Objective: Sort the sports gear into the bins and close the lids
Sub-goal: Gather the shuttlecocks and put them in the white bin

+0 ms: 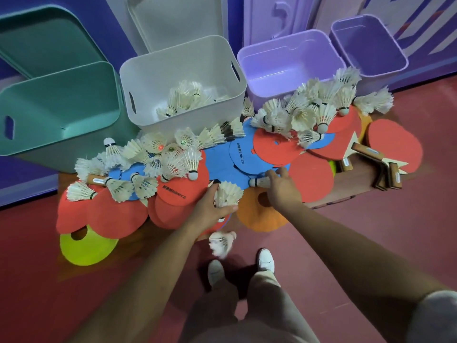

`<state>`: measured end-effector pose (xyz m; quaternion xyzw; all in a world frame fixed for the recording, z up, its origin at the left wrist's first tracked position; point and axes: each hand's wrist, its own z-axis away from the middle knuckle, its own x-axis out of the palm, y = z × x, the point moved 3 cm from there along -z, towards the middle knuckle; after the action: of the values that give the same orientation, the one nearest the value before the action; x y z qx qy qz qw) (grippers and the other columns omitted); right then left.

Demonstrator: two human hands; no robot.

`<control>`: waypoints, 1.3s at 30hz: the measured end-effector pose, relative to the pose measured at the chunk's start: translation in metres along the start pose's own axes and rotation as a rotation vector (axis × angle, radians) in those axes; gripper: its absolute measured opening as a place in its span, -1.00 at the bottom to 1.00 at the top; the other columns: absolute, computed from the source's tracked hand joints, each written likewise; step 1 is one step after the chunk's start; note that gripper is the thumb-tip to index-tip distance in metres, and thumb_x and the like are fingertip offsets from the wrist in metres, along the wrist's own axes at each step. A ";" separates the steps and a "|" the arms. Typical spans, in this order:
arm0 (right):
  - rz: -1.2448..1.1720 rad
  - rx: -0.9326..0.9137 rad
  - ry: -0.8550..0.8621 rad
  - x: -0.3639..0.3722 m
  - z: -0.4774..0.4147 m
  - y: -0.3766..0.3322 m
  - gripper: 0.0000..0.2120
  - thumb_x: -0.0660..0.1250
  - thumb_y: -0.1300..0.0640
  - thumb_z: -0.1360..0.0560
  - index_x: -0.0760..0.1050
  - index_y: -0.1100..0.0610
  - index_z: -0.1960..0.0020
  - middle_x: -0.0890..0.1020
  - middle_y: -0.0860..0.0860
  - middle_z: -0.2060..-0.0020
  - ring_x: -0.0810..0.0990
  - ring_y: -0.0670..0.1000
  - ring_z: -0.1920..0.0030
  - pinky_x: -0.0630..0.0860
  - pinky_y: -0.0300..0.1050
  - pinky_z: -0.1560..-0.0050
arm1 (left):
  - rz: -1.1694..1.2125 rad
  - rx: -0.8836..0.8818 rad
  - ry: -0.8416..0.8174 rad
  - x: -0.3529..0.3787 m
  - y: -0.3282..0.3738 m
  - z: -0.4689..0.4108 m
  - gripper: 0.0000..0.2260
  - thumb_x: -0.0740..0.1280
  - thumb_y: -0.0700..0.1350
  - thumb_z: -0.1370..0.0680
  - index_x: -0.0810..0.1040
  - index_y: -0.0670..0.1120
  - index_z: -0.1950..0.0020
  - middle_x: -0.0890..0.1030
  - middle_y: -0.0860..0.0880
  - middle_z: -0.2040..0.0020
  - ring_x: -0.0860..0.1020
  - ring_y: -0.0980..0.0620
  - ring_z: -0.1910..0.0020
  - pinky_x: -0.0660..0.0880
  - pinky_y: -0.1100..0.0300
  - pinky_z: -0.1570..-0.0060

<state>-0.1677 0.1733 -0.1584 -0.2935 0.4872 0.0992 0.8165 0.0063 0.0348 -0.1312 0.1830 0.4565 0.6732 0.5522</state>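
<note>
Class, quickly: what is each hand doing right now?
Left hand: closed on a shuttlecock.
Right hand: closing on another shuttlecock lying on the paddles.

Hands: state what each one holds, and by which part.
Left hand grips a shuttlecock by its feather skirt. Right hand closes on another shuttlecock around its feathers, cork end sticking out.

Arms: bare from the hands up — left hand [210, 206], right hand [282, 191]
Sleeve [435, 318]: short, light grey, at the near right edge
Trousers [259, 305]: loose, beige
Shoes [265, 259]: white — one pair, toes pointing far
</note>
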 end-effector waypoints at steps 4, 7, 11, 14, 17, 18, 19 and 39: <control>-0.099 0.063 0.017 0.004 0.005 0.002 -0.83 0.27 0.08 -0.50 0.42 0.19 0.02 0.43 0.19 0.04 0.48 0.21 0.18 0.41 -0.01 0.27 | -0.023 -0.078 -0.087 0.023 -0.009 -0.001 -0.48 0.51 -0.04 -0.42 0.39 0.10 -0.31 0.58 0.18 -0.17 0.54 0.21 -0.16 0.45 0.24 -0.14; -0.209 0.053 0.043 0.004 0.013 0.003 -0.74 0.31 0.00 -0.44 0.45 0.15 -0.03 0.47 0.15 0.09 0.44 0.14 0.14 0.48 0.03 0.16 | 0.026 -0.087 0.002 0.029 -0.012 -0.002 -0.51 0.50 -0.10 -0.44 0.40 0.05 -0.31 0.58 0.15 -0.14 0.54 0.19 -0.14 0.44 0.29 -0.03; -0.415 0.029 0.024 -0.011 0.014 0.002 -0.72 0.36 0.01 -0.47 0.49 0.11 -0.12 0.45 0.10 0.08 0.45 0.08 0.09 0.43 -0.04 0.13 | 0.048 -0.066 0.045 0.026 -0.010 -0.008 -0.51 0.50 -0.16 -0.44 0.41 0.03 -0.30 0.59 0.12 -0.15 0.55 0.24 -0.10 0.43 0.36 0.00; -0.592 -0.025 -0.013 -0.020 0.009 0.000 -0.82 0.37 0.03 -0.42 0.49 0.05 0.00 0.52 0.20 0.15 0.46 0.07 0.16 0.33 -0.20 0.30 | 0.021 -0.037 0.048 0.021 -0.007 -0.011 -0.51 0.52 -0.16 -0.42 0.42 0.06 -0.27 0.59 0.12 -0.13 0.55 0.24 -0.09 0.45 0.28 -0.09; -0.677 -0.102 -0.077 -0.031 0.008 -0.003 -0.71 0.40 0.02 -0.39 0.52 0.01 -0.09 0.53 0.24 0.12 0.45 0.00 0.22 0.38 -0.22 0.26 | 0.002 -0.014 0.076 0.013 -0.005 -0.009 -0.50 0.52 -0.20 -0.42 0.39 0.06 -0.25 0.56 0.11 -0.11 0.54 0.21 -0.06 0.44 0.23 -0.08; -0.699 -0.137 -0.096 -0.038 0.010 -0.006 -0.66 0.42 0.04 -0.40 0.50 -0.01 -0.16 0.51 0.17 0.11 0.45 -0.01 0.20 0.40 -0.19 0.22 | 0.001 -0.013 0.085 0.010 -0.005 -0.008 -0.47 0.53 -0.18 -0.41 0.38 0.05 -0.30 0.56 0.08 -0.14 0.54 0.17 -0.09 0.44 0.21 -0.09; -0.714 -0.163 -0.112 -0.045 0.013 -0.009 -0.61 0.44 0.06 -0.42 0.47 -0.04 -0.21 0.47 0.06 0.09 0.46 -0.02 0.18 0.42 -0.19 0.18 | -0.005 -0.014 0.089 0.008 -0.006 -0.005 -0.42 0.54 -0.16 -0.40 0.37 0.03 -0.35 0.56 0.06 -0.19 0.54 0.13 -0.14 0.44 0.20 -0.12; -1.014 -0.070 0.048 -0.041 0.174 -0.063 -0.46 0.45 0.16 -0.49 0.39 -0.03 -0.43 0.51 -0.18 -0.25 0.54 -0.34 -0.02 0.46 -0.40 -0.06 | -0.087 0.279 -0.332 0.020 0.017 0.067 -0.49 0.54 -0.04 -0.38 0.42 0.16 -0.25 0.62 0.14 -0.07 0.61 0.18 -0.04 0.50 0.29 0.09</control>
<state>-0.0319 0.2279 -0.0382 -0.5224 0.2985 -0.3004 0.7401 0.0405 0.0811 -0.0875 0.3463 0.4555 0.5396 0.6176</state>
